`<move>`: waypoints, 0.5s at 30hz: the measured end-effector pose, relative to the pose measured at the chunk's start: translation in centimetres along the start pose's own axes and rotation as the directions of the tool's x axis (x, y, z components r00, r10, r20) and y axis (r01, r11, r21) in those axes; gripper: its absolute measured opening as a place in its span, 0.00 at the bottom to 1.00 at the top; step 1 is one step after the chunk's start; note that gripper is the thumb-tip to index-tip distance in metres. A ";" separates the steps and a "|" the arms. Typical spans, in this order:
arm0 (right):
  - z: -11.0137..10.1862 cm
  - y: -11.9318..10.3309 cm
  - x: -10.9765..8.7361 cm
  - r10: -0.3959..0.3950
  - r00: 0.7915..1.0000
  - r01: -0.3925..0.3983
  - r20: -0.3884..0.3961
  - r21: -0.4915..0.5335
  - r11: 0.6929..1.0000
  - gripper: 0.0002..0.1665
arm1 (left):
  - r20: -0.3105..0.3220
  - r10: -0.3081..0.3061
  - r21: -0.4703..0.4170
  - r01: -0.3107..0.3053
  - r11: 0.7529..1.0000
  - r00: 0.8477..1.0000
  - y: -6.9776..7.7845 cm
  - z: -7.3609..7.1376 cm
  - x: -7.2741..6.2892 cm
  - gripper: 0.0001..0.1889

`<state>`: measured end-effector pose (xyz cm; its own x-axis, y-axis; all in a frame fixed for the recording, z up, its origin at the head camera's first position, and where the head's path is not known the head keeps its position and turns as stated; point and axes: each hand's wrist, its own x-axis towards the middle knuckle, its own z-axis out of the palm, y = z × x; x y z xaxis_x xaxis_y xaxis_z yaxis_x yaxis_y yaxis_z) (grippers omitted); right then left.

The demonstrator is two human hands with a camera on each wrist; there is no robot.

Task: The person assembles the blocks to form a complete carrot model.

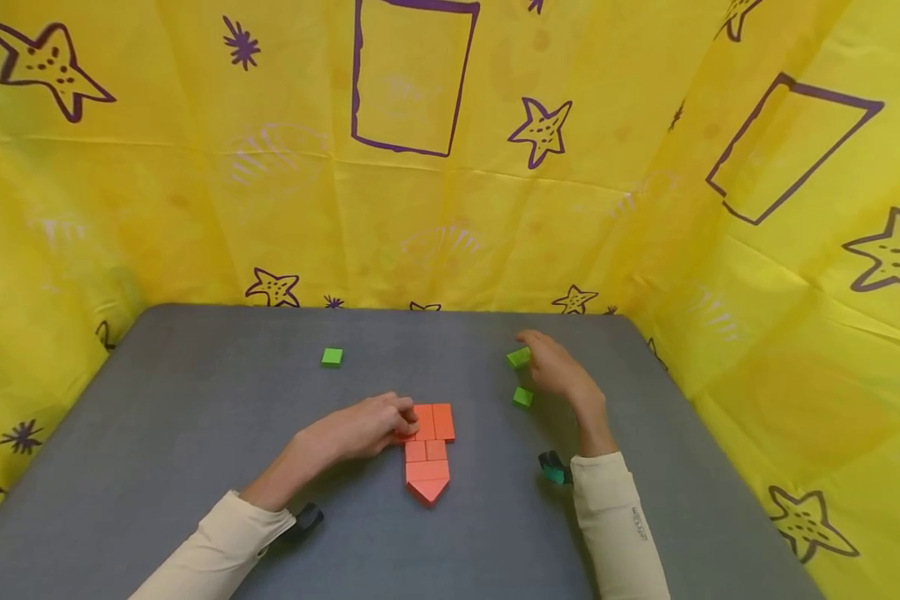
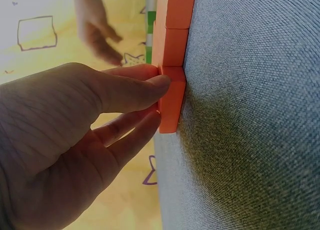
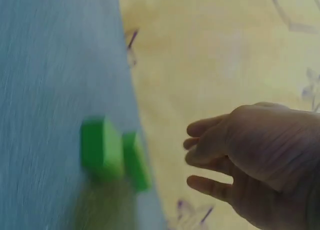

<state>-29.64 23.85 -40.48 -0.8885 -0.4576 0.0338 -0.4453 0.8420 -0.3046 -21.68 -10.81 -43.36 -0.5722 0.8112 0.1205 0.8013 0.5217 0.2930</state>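
Several orange blocks lie flat on the grey table, fitted edge to edge, with a pointed triangular block at the near end. My left hand pinches an orange block at the upper left corner of this shape, thumb on the near face. My right hand hovers over the right side with nothing held, its fingers extended and slightly bent. Beside and under its fingers is a green block, partly covered in the head view. A second green block sits just nearer.
Another green block lies alone toward the back left of the grey table. Yellow cloth walls with purple drawings rise behind the table and along its sides.
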 end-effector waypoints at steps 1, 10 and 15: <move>0.3 0.9 -0.1 0.002 1.000 -0.002 0.005 -0.005 1.000 0.30 | 0.002 -0.001 0.002 0.001 1.000 1.000 0.0 0.0 0.0 0.10; 0.6 3.6 -1.1 0.078 0.996 -0.075 0.043 -0.065 0.995 0.23 | -0.014 0.006 -0.007 -0.006 1.000 1.000 0.2 -0.1 -0.2 0.09; 0.8 4.3 -1.5 0.073 0.997 -0.073 0.000 -0.061 0.995 0.22 | -0.014 0.006 -0.004 -0.006 1.000 1.000 0.3 -0.1 -0.1 0.09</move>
<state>-30.13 27.97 -42.61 -0.9186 -0.3949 0.0113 -0.3852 0.8889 -0.2478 -21.40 -10.73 -43.18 -0.5700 0.8104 0.1354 0.8038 0.5158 0.2963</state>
